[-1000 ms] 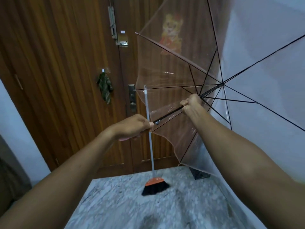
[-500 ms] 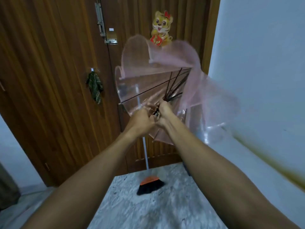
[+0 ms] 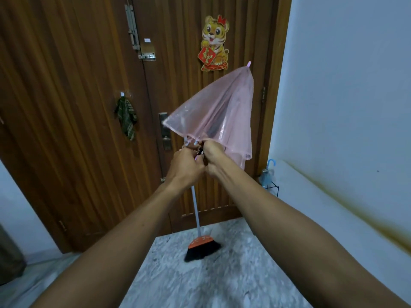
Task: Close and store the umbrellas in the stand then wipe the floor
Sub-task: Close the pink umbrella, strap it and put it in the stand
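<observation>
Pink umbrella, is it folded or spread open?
Folded: the pink umbrella forms a loose cone; left hand and right hand grip its gathered lower end.

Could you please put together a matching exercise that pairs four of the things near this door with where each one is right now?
Things
1. pink umbrella
2. broom
3. green cloth
4. blue umbrella

Places
A. hangs from a hook on the door
B. stands in the wire stand in the corner
C. gripped by the left hand and right hand
D. stands against the door, bristles on the floor

Pairs: 1-C, 2-D, 3-A, 4-B
</observation>
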Motion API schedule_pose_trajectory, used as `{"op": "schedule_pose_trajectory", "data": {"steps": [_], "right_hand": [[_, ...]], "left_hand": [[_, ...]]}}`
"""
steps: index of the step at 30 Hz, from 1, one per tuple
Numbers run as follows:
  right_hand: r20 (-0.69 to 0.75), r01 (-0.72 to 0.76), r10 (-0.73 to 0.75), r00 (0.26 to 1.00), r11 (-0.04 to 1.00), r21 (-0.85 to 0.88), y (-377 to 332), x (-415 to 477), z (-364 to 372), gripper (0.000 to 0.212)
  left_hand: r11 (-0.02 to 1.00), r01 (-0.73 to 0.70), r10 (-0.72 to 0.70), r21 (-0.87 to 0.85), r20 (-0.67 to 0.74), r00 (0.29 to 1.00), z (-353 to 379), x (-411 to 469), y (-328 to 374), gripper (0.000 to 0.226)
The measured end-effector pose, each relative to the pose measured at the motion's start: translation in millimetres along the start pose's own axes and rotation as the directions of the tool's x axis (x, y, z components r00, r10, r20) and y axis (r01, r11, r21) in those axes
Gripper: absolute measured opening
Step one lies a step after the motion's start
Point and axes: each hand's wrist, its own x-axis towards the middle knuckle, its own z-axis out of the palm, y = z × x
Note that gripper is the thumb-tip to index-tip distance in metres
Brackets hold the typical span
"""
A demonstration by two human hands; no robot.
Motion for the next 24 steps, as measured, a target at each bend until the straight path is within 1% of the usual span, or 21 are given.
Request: {"op": "schedule_pose_trajectory", "data": {"steps": [2,4,7,9,12,15,17,18,20,22,23,24], "right_hand": [[0.072,-0.017,0.018,0.997,1.0,-0.016,-6,-4,-4,0.049],[0.132,-0.021,0.019,0.991,1.0,0.019,-10,-4,-6,0.057],[0.147,-0.036,0.032,0.989,0.999,0.023,-8,-6,-4,0.043],[0.157,-0.039,0.043,0.987,0.999,-0.031,-6,-6,-4,0.04],[0.186,-0.012,0.039,0.982,0.989,-0.146,-6,-14,-4,0.026],[0.199,0.037,0.022,0.98,0.957,-0.287,-8,-22,-4,0.026],[0.231,0.136,-0.046,0.972,0.91,-0.392,-13,-34,-4,0.025],[0.245,0.202,-0.105,0.964,0.887,-0.415,-18,-40,-4,0.024],[0.242,0.331,-0.256,0.936,0.876,-0.352,-31,-53,-5,0.021],[0.166,0.458,-0.429,0.888,0.857,-0.237,-44,-59,-6,0.017],[0.091,0.514,-0.507,0.857,0.832,-0.206,-51,-62,-6,0.014],[0.0,0.556,-0.569,0.823,0.804,-0.21,-56,-60,-5,0.011]], "left_hand": [[1.0,0.023,-0.024,-0.016,-0.032,0.999,-6,1,-1,0.028],[0.998,0.038,-0.04,-0.043,-0.049,0.998,-10,3,-1,0.032],[0.998,0.038,-0.041,-0.058,-0.041,0.998,-16,2,-4,0.035],[0.996,0.047,-0.05,-0.075,-0.037,0.998,-18,1,-8,0.036],[0.986,0.09,-0.097,-0.142,-0.041,0.994,-20,1,-14,0.038],[0.975,0.155,-0.171,-0.158,-0.092,0.981,-23,7,-21,0.042],[0.972,0.171,-0.194,-0.162,-0.139,0.971,-28,14,-27,0.046],[0.973,0.167,-0.193,-0.161,-0.162,0.968,-30,16,-29,0.048],[0.975,0.146,-0.178,-0.167,-0.196,0.964,-35,19,-32,0.051],[0.971,0.117,-0.161,-0.207,-0.21,0.964,-36,19,-33,0.054],[0.97,0.105,-0.152,-0.22,-0.21,0.966,-37,19,-33,0.054],[0.97,0.09,-0.138,-0.227,-0.206,0.969,-37,17,-32,0.054]]}}
